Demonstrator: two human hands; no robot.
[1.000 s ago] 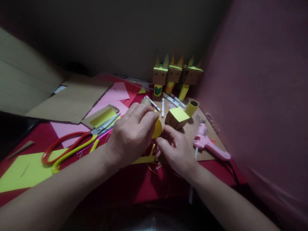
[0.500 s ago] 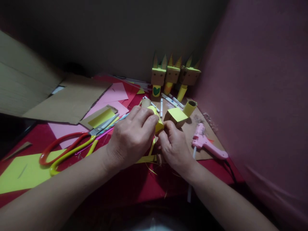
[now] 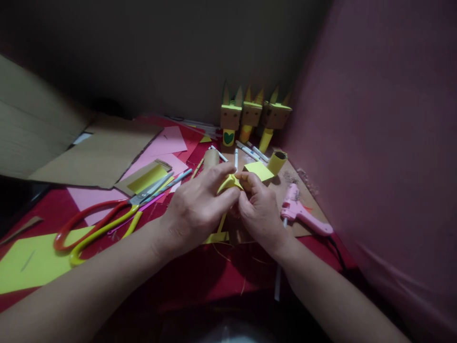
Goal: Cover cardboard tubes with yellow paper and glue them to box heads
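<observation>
A small folded piece of yellow paper point(image 3: 230, 182) is pinched between my two hands above the table. My left hand point(image 3: 202, 197) grips it from the left, thumb and fingers closed around its edges. From the right, the fingertips of my right hand point(image 3: 259, 200) press on the same piece. Just behind lie a box with a yellow paper top point(image 3: 259, 170) and a yellow-wrapped cardboard tube point(image 3: 277, 163). A plain cardboard tube point(image 3: 211, 158) stands partly hidden behind my left hand. Yellow paper strips point(image 3: 217, 237) lie below my hands.
Red-and-yellow-handled scissors point(image 3: 103, 224) lie at left near yellow paper point(image 3: 35, 262) and pink sheets point(image 3: 167, 143). A pink glue gun point(image 3: 303, 214) rests on cardboard at right. Several white markers point(image 3: 250, 151) lie before three box-headed figures point(image 3: 231, 116). A large cardboard piece point(image 3: 96, 152) stands at left.
The yellow paper has turned so its folded top edge faces me. My left fingers have opened out somewhat around it, and my right fingertips have moved up onto it. The view has shifted slightly.
</observation>
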